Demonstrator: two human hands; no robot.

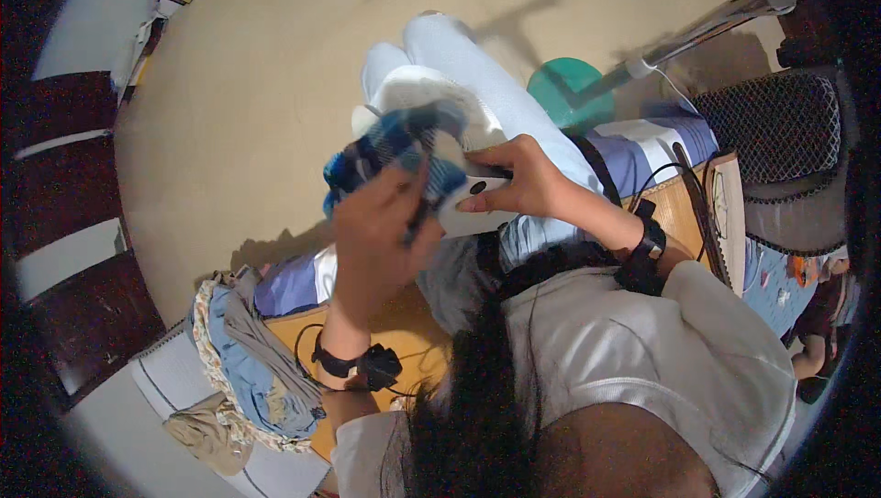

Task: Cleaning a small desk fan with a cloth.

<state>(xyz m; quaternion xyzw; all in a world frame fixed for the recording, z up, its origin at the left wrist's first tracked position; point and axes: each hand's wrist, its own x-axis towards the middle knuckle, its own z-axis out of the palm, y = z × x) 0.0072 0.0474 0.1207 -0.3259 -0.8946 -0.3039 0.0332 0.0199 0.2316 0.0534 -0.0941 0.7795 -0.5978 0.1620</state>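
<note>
Over my lap, my left hand [381, 227] is closed on a blue, black and white plaid cloth [390, 142]. Motion blurs both the hand and the cloth, and a dark thin shape by its fingers cannot be made out. Just to the right, my right hand [528, 179] pinches the edge of a white thing with a black oval spot [478, 188]. What kind of thing this is remains unclear, since the hands and cloth cover part of it. Beyond the cloth, a white rounded piece [424, 87] rests on my light trousers [463, 67].
I sit on a wooden surface [385, 324], with folded clothes [262, 369] at its left. A green round stool [571, 94] and a metal pole [697, 34] stand at the far right. A dark mesh-covered seat [771, 131] is right of me. Black cords [707, 204] hang near my right arm.
</note>
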